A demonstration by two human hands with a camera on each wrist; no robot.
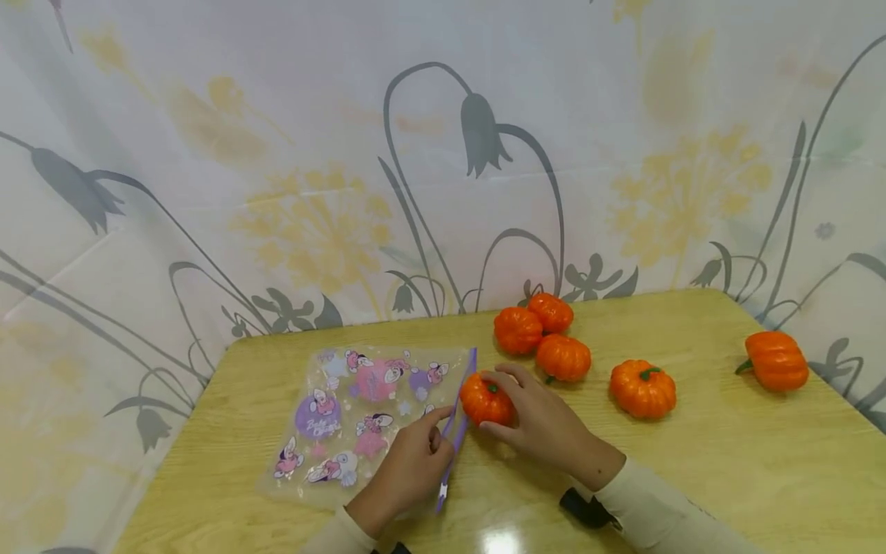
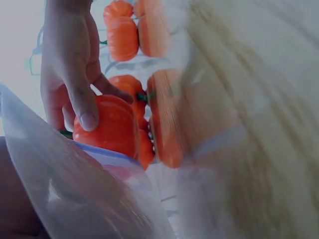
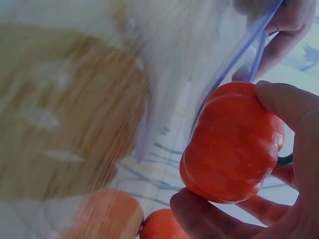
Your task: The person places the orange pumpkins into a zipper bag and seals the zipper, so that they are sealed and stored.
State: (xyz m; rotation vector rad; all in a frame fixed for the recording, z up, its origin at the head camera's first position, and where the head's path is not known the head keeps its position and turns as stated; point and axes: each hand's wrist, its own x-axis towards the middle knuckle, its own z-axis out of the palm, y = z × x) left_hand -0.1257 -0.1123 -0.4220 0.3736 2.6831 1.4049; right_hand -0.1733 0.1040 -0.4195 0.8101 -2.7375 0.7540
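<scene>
Flowered backdrop (image 1: 443, 192) behind, one wooden table (image 1: 727, 469) below, and six orange pumpkins in play with one bag! Far left we have the bag (image 1: 346, 431), clear and printed with pink and purple figures, lying flat with its purple-edged mouth to the right. Left hand (image 1: 415, 458) next, on that edge: index finger stretched along it, the other fingers curled, gripping the mouth. One white slider (image 1: 444, 491) sits at the near end of the edge.

Now pumpkin number one, the held pumpkin (image 1: 481, 402), right at the mouth; whether any of it is inside, I cannot tell. Right hand (image 1: 543, 419) has it, thumb and fingers gripping round its sides. Behind that hand, a cluster of three pumpkins (image 1: 564, 358), close together. Moving right, a lone pumpkin (image 1: 643, 391), green stem up. And far right, the last pumpkin (image 1: 776, 361), tipped over, stem pointing left!
</scene>
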